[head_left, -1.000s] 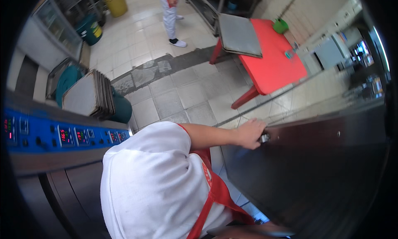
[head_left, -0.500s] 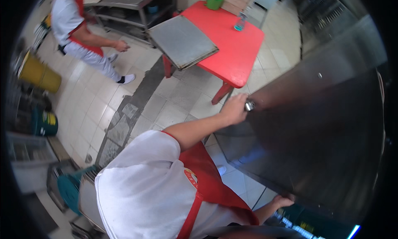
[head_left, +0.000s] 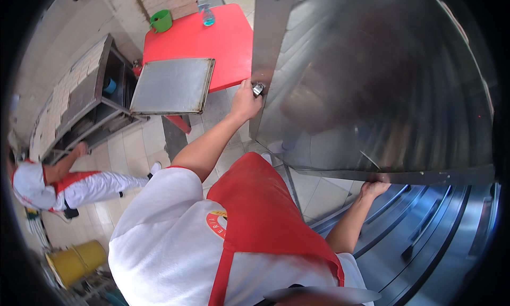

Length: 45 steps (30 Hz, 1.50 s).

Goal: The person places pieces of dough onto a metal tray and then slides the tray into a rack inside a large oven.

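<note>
A large metal door (head_left: pixel 340 93) fills the right side, with a shiny, reflecting face. At its left edge, my left hand (head_left: pixel 245 102) is closed round the edge beside a small metal latch (head_left: pixel 258 89). Lower down, my right hand (head_left: pixel 375 189) grips the door's bottom edge, its fingertips partly hidden against the metal. Both arms reach forward past my red apron (head_left: pixel 260 210).
A red table (head_left: pixel 228 45) bears a green mug (head_left: pixel 161 21), a clear bottle (head_left: pixel 207 16) and an overhanging metal tray (head_left: pixel 172 86). Another person (head_left: pixel 69 186) stands at left by a metal shelf unit (head_left: pixel 90 93). Metal rails (head_left: pixel 414 231) run below the door.
The view has turned, so the table and the other person appear further left. The door looks more upright, and metal rails now show beneath it. Both hands have stayed on the door.
</note>
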Motion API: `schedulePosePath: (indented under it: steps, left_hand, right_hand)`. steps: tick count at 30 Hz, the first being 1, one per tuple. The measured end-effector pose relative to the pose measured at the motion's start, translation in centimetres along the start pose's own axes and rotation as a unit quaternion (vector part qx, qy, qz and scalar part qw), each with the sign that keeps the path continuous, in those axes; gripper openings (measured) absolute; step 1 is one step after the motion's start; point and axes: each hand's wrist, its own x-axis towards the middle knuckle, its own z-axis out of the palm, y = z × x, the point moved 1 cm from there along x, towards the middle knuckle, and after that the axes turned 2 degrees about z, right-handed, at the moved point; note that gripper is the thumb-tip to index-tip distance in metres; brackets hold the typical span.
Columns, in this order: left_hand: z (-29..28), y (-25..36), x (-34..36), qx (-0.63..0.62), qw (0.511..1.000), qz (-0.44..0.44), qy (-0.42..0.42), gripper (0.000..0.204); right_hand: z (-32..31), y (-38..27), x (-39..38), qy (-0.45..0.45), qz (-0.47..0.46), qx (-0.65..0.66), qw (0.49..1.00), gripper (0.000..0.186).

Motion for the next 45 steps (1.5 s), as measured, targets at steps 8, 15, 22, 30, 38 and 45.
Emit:
schedulePosePath:
  steps: [8, 15, 22, 30, 38, 45]
  left_hand:
    - [-9.7, -4.2, 2.3, -0.047, 0.997, 0.001, -0.065, 0.056]
    - [-16.0, -8.6, 3.9, -0.047, 0.992, 0.014, -0.117, 0.048]
    - [-17.8, -13.5, 1.4, -0.057, 0.984, 0.134, -0.105, 0.038]
    - [-23.3, -17.8, 0.5, -0.047, 0.975, 0.138, -0.167, 0.033]
    - [-29.4, -20.9, -3.9, -0.039, 0.966, 0.134, -0.219, 0.037]
    - [-35.0, -22.2, -10.1, -0.032, 0.970, 0.101, -0.218, 0.037]
  right_hand:
    - [7.1, -4.6, -12.5, 0.011, -0.030, -0.021, 0.999, 0.030]
    - [11.3, -7.3, -25.3, 0.035, -0.070, -0.013, 0.997, 0.035]
    - [8.1, -5.5, -36.6, 0.205, -0.075, 0.001, 0.976, 0.028]
    - [9.2, -3.9, -47.9, 0.188, -0.162, 0.007, 0.969, 0.022]
    - [6.6, -4.6, -56.3, 0.228, -0.179, -0.007, 0.957, 0.037]
    - [6.8, -6.4, -61.7, 0.176, -0.154, 0.034, 0.972, 0.035]
